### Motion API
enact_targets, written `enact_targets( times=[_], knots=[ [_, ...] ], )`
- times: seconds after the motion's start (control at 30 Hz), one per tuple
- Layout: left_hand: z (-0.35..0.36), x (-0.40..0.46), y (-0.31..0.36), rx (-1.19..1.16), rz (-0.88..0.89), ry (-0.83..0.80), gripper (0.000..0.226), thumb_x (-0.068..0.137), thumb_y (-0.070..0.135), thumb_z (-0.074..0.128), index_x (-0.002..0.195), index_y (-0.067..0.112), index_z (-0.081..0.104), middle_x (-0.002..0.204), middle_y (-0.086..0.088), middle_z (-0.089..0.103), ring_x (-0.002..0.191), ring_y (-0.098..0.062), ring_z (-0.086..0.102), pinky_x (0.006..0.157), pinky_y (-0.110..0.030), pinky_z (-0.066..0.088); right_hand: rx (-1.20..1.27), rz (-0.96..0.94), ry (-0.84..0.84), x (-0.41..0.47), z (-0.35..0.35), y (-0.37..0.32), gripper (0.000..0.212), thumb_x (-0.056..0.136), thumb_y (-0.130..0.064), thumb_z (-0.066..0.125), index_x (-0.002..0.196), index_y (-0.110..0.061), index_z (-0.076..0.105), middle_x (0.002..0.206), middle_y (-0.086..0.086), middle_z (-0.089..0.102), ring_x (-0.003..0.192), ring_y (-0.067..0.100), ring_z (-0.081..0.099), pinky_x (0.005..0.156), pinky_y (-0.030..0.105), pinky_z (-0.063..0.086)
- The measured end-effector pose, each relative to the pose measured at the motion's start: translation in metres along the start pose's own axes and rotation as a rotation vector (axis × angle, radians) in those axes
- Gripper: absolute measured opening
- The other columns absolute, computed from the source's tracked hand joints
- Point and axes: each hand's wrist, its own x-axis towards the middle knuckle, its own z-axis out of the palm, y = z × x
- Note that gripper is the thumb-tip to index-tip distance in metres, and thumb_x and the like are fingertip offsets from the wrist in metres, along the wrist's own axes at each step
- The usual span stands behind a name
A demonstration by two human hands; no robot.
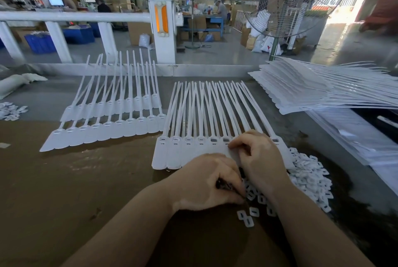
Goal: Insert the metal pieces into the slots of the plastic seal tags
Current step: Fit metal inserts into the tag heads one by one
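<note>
R hand (259, 159) fingers curled, pressing tag strip (193, 152); L hand (206, 182) fingers pinching sth dark (unclear) by small pieces (310, 176).

One head-worn wide-angle view looks forward and down, close over the table (64, 180), the workshop beyond.

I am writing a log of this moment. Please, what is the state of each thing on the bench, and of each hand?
Strip of seal tags: flat, under both hands.
Left hand: curled, grips a dark object.
Right hand: fingertips on the strip.
Loose pieces: heaped at right.
Far strips: flat, overlapping.
Stack of strips: piled.
</note>
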Motion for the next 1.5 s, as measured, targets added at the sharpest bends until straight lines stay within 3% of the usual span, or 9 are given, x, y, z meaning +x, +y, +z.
enact_targets(
  times=[0.27,0.4,0.47,0.57,0.67,0.73,0.97,1.1,1.5],
  knots=[
    [0.000,0.001,0.004,-0.011,0.011,-0.177,0.016,0.081,0.031,0.071,0.095,0.025,0.076,0.092,0.022,0.053,0.096,0.001,0.045,0.100,-0.030,0.025,0.011,0.002,-0.003,0.000,0.000,0.000,0.021,0.086,0.000,0.055,0.083,-0.013,0.071,0.088,-0.004,0.062,0.092,0.014,0.053,0.083,0.024,0.039],
    [0.001,-0.001,0.003,-0.102,-0.016,-0.143,0.011,0.079,0.027,0.074,0.089,0.023,0.076,0.095,0.013,0.063,0.094,0.000,0.049,0.096,-0.025,0.032,0.011,0.000,0.000,-0.001,0.000,0.000,0.021,0.085,0.000,0.055,0.084,-0.013,0.071,0.088,-0.004,0.062,0.092,0.014,0.053,0.084,0.024,0.040],
    [-0.001,-0.002,0.002,-0.171,-0.045,-0.040,0.007,0.077,0.025,0.075,0.084,0.024,0.076,0.087,0.014,0.064,0.090,0.000,0.053,0.085,-0.015,0.038,0.005,-0.002,-0.003,-0.001,-0.001,0.000,0.021,0.086,-0.001,0.055,0.083,-0.014,0.071,0.088,-0.005,0.062,0.092,0.012,0.053,0.085,0.025,0.041],
    [-0.006,-0.001,-0.005,-0.213,-0.127,0.256,0.012,0.078,0.023,0.073,0.077,0.034,0.071,0.077,0.020,0.064,0.081,0.003,0.057,0.074,-0.008,0.041,0.005,-0.008,-0.013,0.000,0.000,-0.001,0.019,0.086,-0.002,0.056,0.084,-0.014,0.070,0.088,-0.005,0.062,0.092,0.012,0.054,0.086,0.028,0.044],
    [-0.011,0.002,-0.013,-0.231,-0.256,0.539,0.019,0.079,0.014,0.072,0.076,0.033,0.069,0.076,0.020,0.066,0.077,0.006,0.060,0.073,-0.007,0.044,-0.004,-0.004,-0.007,0.000,0.000,-0.001,0.019,0.087,-0.002,0.055,0.085,-0.014,0.071,0.089,-0.004,0.063,0.092,0.013,0.054,0.087,0.029,0.044],
    [-0.014,0.005,-0.018,-0.236,-0.344,0.608,0.016,0.078,0.011,0.073,0.077,0.027,0.071,0.078,0.016,0.068,0.078,0.004,0.061,0.074,-0.006,0.046,-0.003,0.006,0.005,0.000,0.000,-0.001,0.021,0.086,-0.001,0.054,0.084,-0.014,0.071,0.090,-0.003,0.063,0.093,0.014,0.053,0.087,0.029,0.043],
    [-0.022,0.023,-0.025,-0.005,-0.521,0.532,0.011,0.084,0.015,0.068,0.090,0.021,0.075,0.085,0.009,0.070,0.080,-0.003,0.062,0.075,-0.006,0.045,0.002,0.010,0.005,0.000,0.000,-0.001,0.021,0.086,0.000,0.054,0.084,-0.013,0.071,0.090,-0.003,0.063,0.094,0.015,0.053,0.086,0.029,0.042],
    [-0.019,0.031,-0.024,0.074,-0.563,0.506,0.015,0.087,0.014,0.063,0.094,0.022,0.074,0.094,0.005,0.072,0.090,-0.012,0.064,0.087,-0.025,0.049,-0.003,0.014,-0.002,-0.001,0.000,-0.001,0.020,0.086,-0.001,0.055,0.085,-0.013,0.071,0.090,-0.003,0.062,0.093,0.015,0.053,0.085,0.028,0.041],
    [-0.007,0.031,-0.028,0.502,-0.432,0.490,0.021,0.093,0.017,0.052,0.105,0.023,0.068,0.101,0.006,0.061,0.097,-0.016,0.053,0.082,-0.027,0.041,0.031,0.002,0.078,-0.001,-0.001,-0.003,0.020,0.086,0.000,0.055,0.084,-0.013,0.070,0.087,-0.005,0.064,0.092,0.015,0.055,0.086,0.032,0.044]
  ],
)
